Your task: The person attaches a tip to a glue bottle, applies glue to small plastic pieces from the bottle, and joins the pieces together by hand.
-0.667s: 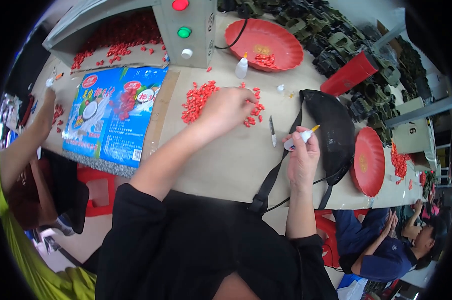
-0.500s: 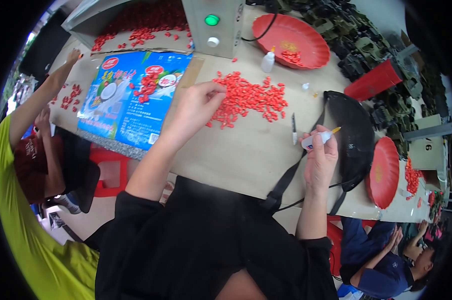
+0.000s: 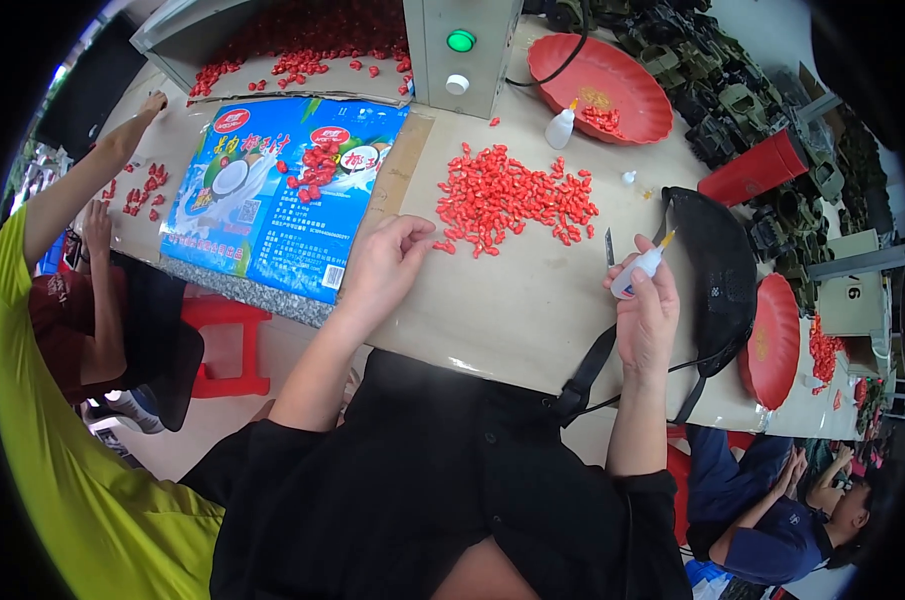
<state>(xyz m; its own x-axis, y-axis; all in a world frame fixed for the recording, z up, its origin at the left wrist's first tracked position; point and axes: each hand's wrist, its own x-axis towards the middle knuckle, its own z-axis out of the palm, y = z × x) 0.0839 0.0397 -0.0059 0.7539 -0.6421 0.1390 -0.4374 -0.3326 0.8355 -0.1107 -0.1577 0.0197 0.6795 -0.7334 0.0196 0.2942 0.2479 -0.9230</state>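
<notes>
My left hand is closed in a pinch just off the lower left edge of a pile of small red pieces. One small red piece shows at its fingertips. In my right hand is a small white squeeze bottle with a yellow nozzle, tilted with its tip up and to the right. The fingers wrap around the bottle's body. Beside this hand lies a thin dark pen-like tool, partly hidden by the fingers.
A blue printed cardboard sheet bears a few red pieces, below a grey machine. Another squeeze bottle stands by a red scalloped tray. A black bag and red cylinder are right. A co-worker's arm reaches in left.
My left hand has drawn back from the pile toward me, still pinched. My right hand keeps the squeeze bottle, nearly in place. The whole view has shifted slightly.
</notes>
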